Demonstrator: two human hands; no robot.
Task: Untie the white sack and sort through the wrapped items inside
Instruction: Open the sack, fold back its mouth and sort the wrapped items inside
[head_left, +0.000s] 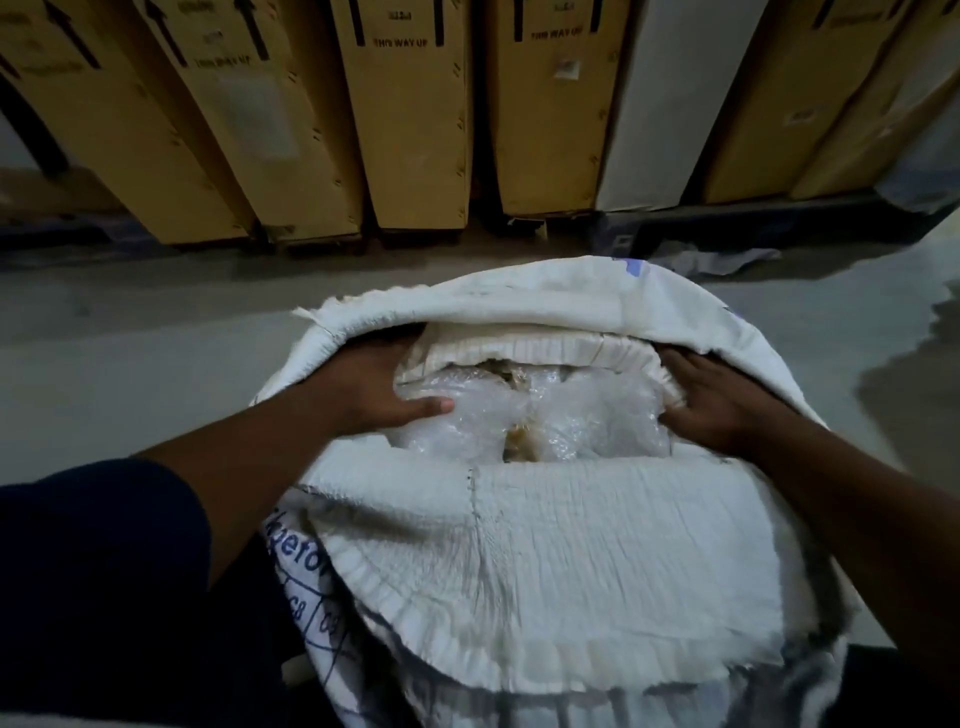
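Note:
The white sack (545, 561) stands in front of me with its mouth open and its rim folded outward. Inside lie items wrapped in clear bubble plastic (571, 415), something brownish showing between them. My left hand (374, 387) reaches into the left side of the mouth, thumb pressed on the wrapped items, fingers hidden under the sack's rim. My right hand (711, 400) is at the right side of the mouth, its fingers tucked between the rim and the wrapped items. Whether either hand grips the plastic or the cloth I cannot tell.
Tall cardboard boxes (415, 119) marked "THIS WAY UP" lean in a row on a dark pallet (727, 228) behind the sack. A grey concrete floor (156, 332) runs between them. A crumpled cloth or plastic scrap (717, 257) lies by the pallet.

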